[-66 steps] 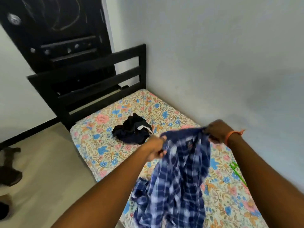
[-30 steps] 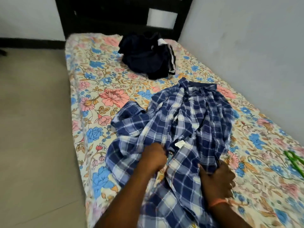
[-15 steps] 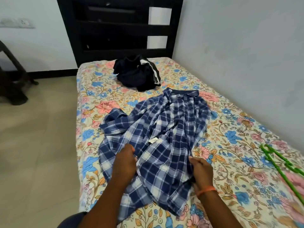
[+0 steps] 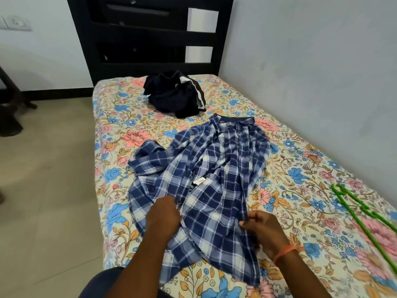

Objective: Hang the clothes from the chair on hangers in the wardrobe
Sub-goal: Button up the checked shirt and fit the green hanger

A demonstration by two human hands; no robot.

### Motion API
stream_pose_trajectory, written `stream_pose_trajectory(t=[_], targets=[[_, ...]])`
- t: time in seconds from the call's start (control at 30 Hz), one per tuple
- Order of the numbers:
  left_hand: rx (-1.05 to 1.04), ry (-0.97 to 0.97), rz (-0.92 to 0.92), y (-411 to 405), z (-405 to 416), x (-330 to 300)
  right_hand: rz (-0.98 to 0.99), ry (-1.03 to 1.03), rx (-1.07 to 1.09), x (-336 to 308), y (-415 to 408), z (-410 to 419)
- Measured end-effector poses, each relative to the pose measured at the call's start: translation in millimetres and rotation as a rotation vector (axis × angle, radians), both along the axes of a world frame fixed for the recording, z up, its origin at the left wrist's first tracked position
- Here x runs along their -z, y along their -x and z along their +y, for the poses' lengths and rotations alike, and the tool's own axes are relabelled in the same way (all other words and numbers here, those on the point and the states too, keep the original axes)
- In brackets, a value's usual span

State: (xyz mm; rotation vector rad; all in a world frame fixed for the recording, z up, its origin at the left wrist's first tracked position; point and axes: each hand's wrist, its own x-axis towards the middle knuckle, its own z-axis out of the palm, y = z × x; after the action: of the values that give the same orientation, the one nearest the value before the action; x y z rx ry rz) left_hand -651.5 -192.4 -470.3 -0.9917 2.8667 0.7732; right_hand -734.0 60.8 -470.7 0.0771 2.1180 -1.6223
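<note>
Under both hands, spread across the floral bed sheet (image 4: 300, 168): blue plaid shirt (image 4: 214, 179), lying open and rumpled, collar at the far end, hem nearest the body, one sleeve bunched out beyond the left hand

Left hand (image 4: 163, 216): resting on the shirt's left front panel beside the button edge, fingers curled down into the cloth; whether actually gripping a fold cannot be told from this angle

Right hand (image 4: 262, 226): pinching the right edge of the shirt between thumb and fingertips, orange band (image 4: 285, 252) around the wrist

Well beyond both hands, past the shirt's collar and near the black headboard (image 4: 150, 35): dark garment with white stripes (image 4: 174, 95), heaped on the sheet, apart from the shirt

Far out to the side of the right hand, well apart from the shirt: green hanger (image 4: 365, 216), flat on the sheet, near the wall side of the bed

Off beyond the left hand, across the tiled floor (image 4: 43, 190): part of a dark chair (image 4: 12, 104), cut by the picture's edge
</note>
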Motion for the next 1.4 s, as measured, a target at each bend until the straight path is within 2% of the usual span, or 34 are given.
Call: stream_pose_trajectory(t=[0.17, 0.3, 0.37, 0.43, 0.5, 0.67, 0.8, 0.87, 0.93, 0.97, 1.0, 1.07, 1.13, 1.23, 1.4], targets=[[-0.04, -0.093, -0.037, -13.7, 5.8, 3.1, -0.108, 0.115, 0.021, -8.0, -4.3, 14.0], [-0.125, -0.198, 0.08, -16.5, 6.1, 2.4, -0.201, 0.267, 0.042, -11.6, -2.1, 18.3], [-0.138, -0.235, 0.12, -20.1, 6.2, 0.3, -0.192, 0.258, 0.016, -10.1, -4.5, 19.3], [-0.112, -0.187, 0.054, -24.9, 3.7, -3.3, -0.181, 0.224, 0.007, -7.6, -10.7, 18.6], [-0.143, -0.223, 0.038, -26.8, -3.7, -2.1, -0.191, 0.222, 0.055, -5.1, -18.2, 16.5], [-0.327, -0.69, 0.156, -27.3, -13.2, -3.0, -0.233, 0.256, 0.165, 2.5, -25.9, 8.2], [-0.377, -0.969, 0.143, -33.0, -16.7, -15.3, -0.264, 0.317, 0.198, -2.8, -23.0, 1.0], [-0.372, -1.077, 0.201, -33.9, -18.8, -24.0, -0.316, 0.368, 0.213, -1.5, -17.9, -1.1], [-0.347, -1.009, 0.273, -33.0, -22.1, -23.6, -0.347, 0.401, 0.23, 1.9, -15.9, -3.1], [-0.306, -0.878, 0.281, -33.7, -22.6, -21.2, -0.345, 0.4, 0.234, 3.7, -16.2, -5.0], [-0.226, -0.702, 0.249, -35.0, -22.0, -17.9, -0.334, 0.388, 0.233, 6.1, -17.0, -6.1], [0.009, -0.376, 0.074, -38.8, -16.4, -7.3, -0.301, 0.351, 0.207, 8.7, -20.8, -8.9], [0.125, -0.19, -0.006, -39.6, -8.4, -0.4, -0.267, 0.322, 0.187, 9.7, -25.3, -12.1], [0.018, -0.085, 0.094, -32.1, -4.1, 0.0, -0.21, 0.28, 0.197, 11.6, -27.8, -16.0], [0.005, -0.188, 0.247, -19.9, -1.8, 1.1, -0.163, 0.273, 0.211, 12.3, -27.7, -20.9]])
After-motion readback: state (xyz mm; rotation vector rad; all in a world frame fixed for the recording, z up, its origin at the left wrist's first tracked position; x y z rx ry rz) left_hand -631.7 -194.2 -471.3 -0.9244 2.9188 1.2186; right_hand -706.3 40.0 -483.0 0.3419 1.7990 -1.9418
